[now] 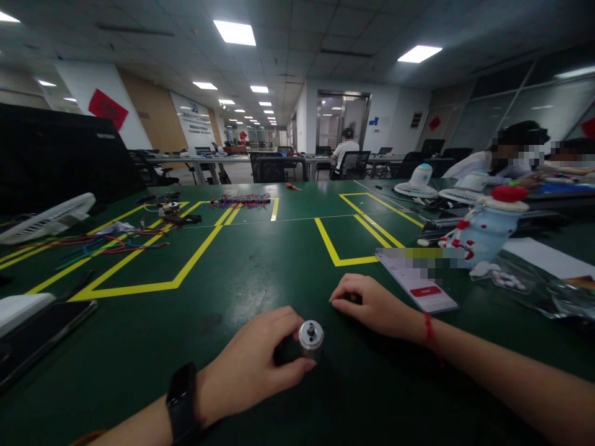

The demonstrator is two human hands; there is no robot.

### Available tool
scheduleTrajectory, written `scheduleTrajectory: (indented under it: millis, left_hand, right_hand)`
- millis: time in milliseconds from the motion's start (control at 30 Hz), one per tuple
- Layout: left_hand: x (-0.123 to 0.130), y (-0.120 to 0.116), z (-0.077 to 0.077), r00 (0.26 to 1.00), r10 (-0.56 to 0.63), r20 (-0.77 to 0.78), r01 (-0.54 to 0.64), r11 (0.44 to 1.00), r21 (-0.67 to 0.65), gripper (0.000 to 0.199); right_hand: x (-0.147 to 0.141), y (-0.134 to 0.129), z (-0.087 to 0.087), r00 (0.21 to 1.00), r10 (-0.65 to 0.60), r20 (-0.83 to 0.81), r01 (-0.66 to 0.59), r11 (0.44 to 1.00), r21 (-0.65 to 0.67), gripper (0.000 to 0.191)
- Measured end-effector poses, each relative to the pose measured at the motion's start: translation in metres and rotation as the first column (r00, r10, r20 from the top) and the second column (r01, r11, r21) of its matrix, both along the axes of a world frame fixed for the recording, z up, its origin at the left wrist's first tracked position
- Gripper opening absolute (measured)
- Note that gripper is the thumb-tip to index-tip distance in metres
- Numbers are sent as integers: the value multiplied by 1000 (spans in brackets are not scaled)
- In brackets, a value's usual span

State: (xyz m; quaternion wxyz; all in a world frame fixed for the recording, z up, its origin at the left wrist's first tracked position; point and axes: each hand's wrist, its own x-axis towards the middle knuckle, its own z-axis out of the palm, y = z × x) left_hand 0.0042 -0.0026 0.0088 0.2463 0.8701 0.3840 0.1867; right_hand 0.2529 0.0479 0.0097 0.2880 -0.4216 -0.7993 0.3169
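My left hand (260, 359), with a black watch on its wrist, holds a small silver metal cylinder (311, 335) between thumb and fingers. The cylinder stands upright at the green table (260, 266), and a short shaft shows on its top face. To the right and a little farther off, my right hand (362, 302) rests on the table with its fingers curled and the thumb near the fingertips. Nothing can be made out between them. A red string circles the right wrist. Just beyond that hand lies a phone (421, 285) with a lit screen.
Wires (125, 238) and a bundle of cables (244, 199) lie at the left and far middle, near yellow tape lines. An orange screwdriver (292, 186) is at the far edge. A light blue bottle (493, 232) and fans stand right. People sit beyond.
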Motion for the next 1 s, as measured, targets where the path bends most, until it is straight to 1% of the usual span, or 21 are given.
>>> scheduleTrajectory:
  millis: [33, 100, 133, 167, 233, 333, 367, 433, 533, 567, 633, 700, 767, 800, 833, 867, 900, 933, 967, 1000]
  left_hand:
    - [0, 0, 0, 1000, 0, -2, 0, 1000, 1, 12]
    - [0, 0, -1, 1000, -3, -3, 3, 1000, 3, 13]
    - [0, 0, -2, 1000, -5, -4, 5, 1000, 4, 12]
    - [0, 0, -2, 1000, -6, -4, 6, 1000, 5, 12]
    - [0, 0, -3, 1000, -4, -6, 4, 1000, 5, 12]
    - [0, -1, -1, 1000, 2, -4, -2, 1000, 7, 12]
    - [0, -1, -1, 1000, 2, -1, -2, 1000, 9, 12]
    - [0, -1, 0, 1000, 1, 1, -1, 1000, 8, 13]
    - [0, -1, 1, 1000, 1, -3, -1, 1000, -4, 13]
    - [0, 0, 0, 1000, 3, -3, -3, 1000, -8, 12]
    - [0, 0, 0, 1000, 6, -2, -7, 1000, -15, 12]
    - [0, 0, -1, 1000, 5, 0, -5, 1000, -22, 12]
    - [0, 0, -1, 1000, -1, 5, 2, 1000, -29, 12]
    - [-1, 0, -1, 1000, -5, 7, 5, 1000, -30, 12]
    - [-1, 1, -1, 1000, -8, 8, 8, 999, -31, 12]
    - [-1, 1, -1, 1000, -9, 10, 10, 999, -31, 12]
    - [-1, 1, -1, 1000, -10, 11, 11, 999, -32, 12]
    - [-1, 1, -1, 1000, -11, 12, 12, 999, -32, 12]
    - [-1, 1, -1, 1000, -11, 12, 11, 999, -33, 12]
    - [-1, 1, 0, 1000, -10, 12, 11, 999, -35, 12]
  right_hand:
    - [-6, -8, 5, 999, 27, 23, -28, 999, 39, 13]
    - [-19, -23, 13, 997, 69, -35, -66, 994, 92, 20]
    - [-25, -29, 17, 992, 116, -46, -110, 985, 130, 18]
    - [-30, -34, 20, 989, 136, -50, -128, 981, 146, 11]
    - [-36, -38, 24, 987, 135, -82, -124, 985, 123, 5]
    - [-31, -33, 27, 979, 59, -197, -57, 998, 15, 10]
    - [-26, -30, 26, 977, 54, -208, -56, 998, -4, 11]
    - [-15, -24, 22, 985, 108, -138, -110, 994, -5, 12]
    - [-2, -21, 12, 964, 244, 105, -248, 968, 28, 11]
    - [0, -22, 9, 949, 265, 171, -274, 961, 35, 11]
    - [1, -23, 5, 927, 281, 249, -301, 952, 47, 11]
    - [2, -22, 5, 922, 304, 239, -319, 947, 28, 13]
    - [4, -16, 5, 945, 307, 111, -303, 951, -52, 19]
    - [6, -11, 4, 965, 260, 15, -257, 961, -102, 23]
    - [9, -5, 1, 982, 168, -87, -179, 972, -151, 26]
    - [12, 2, -2, 983, 46, -176, -82, 976, -200, 28]
    - [16, 9, -6, 966, -86, -245, 30, 974, -225, 31]
    - [19, 15, -10, 939, -189, -287, 121, 964, -236, 32]
    - [21, 20, -14, 922, -241, -302, 172, 956, -238, 34]
    - [22, 23, -18, 913, -266, -308, 199, 952, -232, 35]
